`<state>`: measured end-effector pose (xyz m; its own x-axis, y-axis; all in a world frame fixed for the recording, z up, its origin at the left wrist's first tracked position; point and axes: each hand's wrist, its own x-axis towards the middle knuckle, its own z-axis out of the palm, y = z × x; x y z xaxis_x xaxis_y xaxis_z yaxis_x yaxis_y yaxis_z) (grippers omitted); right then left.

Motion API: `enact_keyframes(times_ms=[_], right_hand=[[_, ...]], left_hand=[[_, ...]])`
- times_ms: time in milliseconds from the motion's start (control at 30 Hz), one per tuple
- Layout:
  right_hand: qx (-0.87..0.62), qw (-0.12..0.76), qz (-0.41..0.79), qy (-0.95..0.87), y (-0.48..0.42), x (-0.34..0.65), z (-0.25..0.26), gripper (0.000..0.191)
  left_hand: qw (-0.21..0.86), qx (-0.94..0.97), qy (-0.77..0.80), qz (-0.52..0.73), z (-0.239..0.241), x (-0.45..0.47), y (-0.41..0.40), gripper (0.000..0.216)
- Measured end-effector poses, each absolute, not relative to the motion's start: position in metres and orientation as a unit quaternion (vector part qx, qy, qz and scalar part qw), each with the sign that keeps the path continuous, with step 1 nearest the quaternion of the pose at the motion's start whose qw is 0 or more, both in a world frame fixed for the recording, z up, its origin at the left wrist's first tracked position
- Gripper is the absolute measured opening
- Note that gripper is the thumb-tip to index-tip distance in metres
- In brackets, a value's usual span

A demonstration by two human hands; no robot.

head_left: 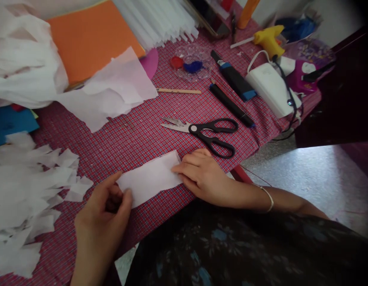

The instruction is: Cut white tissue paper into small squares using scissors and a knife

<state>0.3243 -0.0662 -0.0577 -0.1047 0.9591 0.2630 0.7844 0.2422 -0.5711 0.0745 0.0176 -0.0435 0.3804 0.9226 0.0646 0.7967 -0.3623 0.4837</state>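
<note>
A white strip of folded paper (151, 178) lies near the front edge of the table, its long sides slightly uneven. My left hand (105, 214) holds its left end, thumb on top and fingers curled at the edge. At the other end, my right hand (203, 174) has its fingertips closed together on the paper. Just beyond the right hand lies a pair of scissors (198, 133) with black handles, blades slightly apart and pointing left. A torn white sheet (112, 93) spreads out farther back.
A pile of jagged white paper pieces (29, 198) covers the left side. Behind are orange paper (91, 39), rolled white tubes (160, 20) and a pencil (181, 91). A black marker (231, 105), a cutter (237, 81), a white power box (273, 89) and a yellow glue gun (270, 39) sit right.
</note>
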Motion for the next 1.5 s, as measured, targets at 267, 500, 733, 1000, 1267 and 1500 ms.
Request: enact_keyframes(times_ms=[267, 500, 733, 1000, 1267, 1500], right_hand=[[-0.610, 0.278, 0.153, -0.727, -0.066, 0.325, -0.058, 0.023], [-0.629, 0.255, 0.142, -0.721, -0.064, 0.323, -0.060, 0.024], [-0.628, 0.258, 0.135, -0.722, -0.055, 0.333, -0.051, 0.023], [-0.552, 0.084, 0.129, -0.819, 0.005, 0.321, -0.015, 0.024], [-0.552, -0.026, 0.201, -0.809, 0.032, 0.300, -0.010, 0.025], [-0.540, -0.030, 0.218, -0.812, 0.030, 0.301, -0.003, 0.011]], left_hand=[[0.031, 0.948, 0.257, 0.183, -0.024, 0.095, -0.017, 0.047], [0.027, 0.962, 0.260, 0.080, -0.052, 0.108, -0.032, 0.054], [0.034, 0.959, 0.267, 0.084, -0.057, 0.105, -0.032, 0.049], [0.028, 0.957, 0.278, 0.080, -0.057, 0.107, -0.033, 0.048], [0.039, 0.959, 0.262, 0.103, -0.058, 0.105, -0.031, 0.040], [0.072, 0.956, 0.262, 0.110, -0.056, 0.105, -0.033, 0.040]])
